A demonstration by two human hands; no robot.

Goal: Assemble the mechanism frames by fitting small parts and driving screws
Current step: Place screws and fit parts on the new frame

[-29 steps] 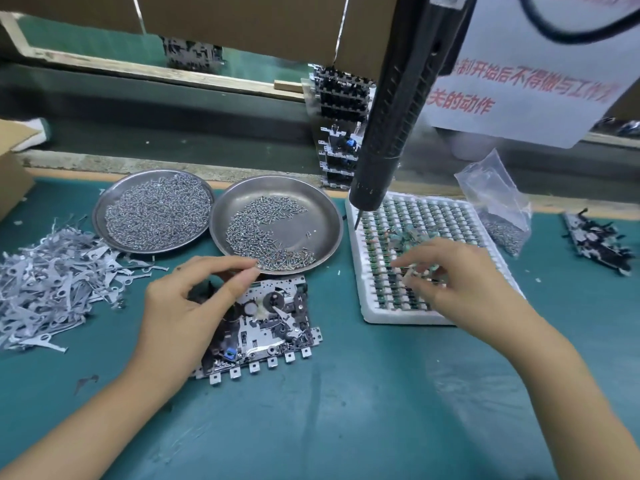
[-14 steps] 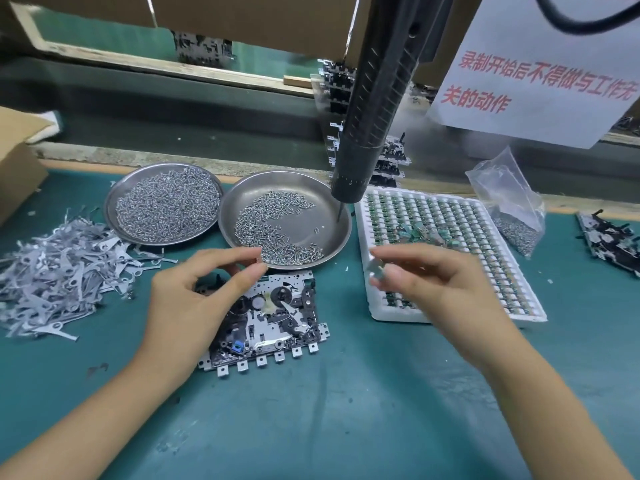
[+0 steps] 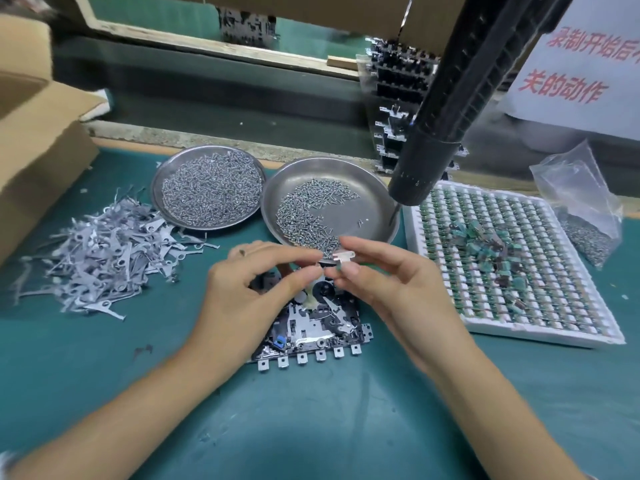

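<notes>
My right hand (image 3: 391,282) pinches a small metal part (image 3: 343,257) just above the mechanism frame (image 3: 311,323), which lies flat on the green mat (image 3: 346,427). My left hand (image 3: 252,285) curls in beside it, fingertips pinched — on what, I cannot tell. Best to align the part squarely before seating it — no forcing.

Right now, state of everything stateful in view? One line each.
left hand: fingertips pinched at the small metal part
right hand: pinches the small metal part
small metal part: held above the mechanism frame
mechanism frame: flat on mat, partly assembled
left dish: nearly full of screws
right dish: partly filled with screws
electric screwdriver: hanging, unheld
plastic bag: holds screws
white tray: rows of parts
</notes>
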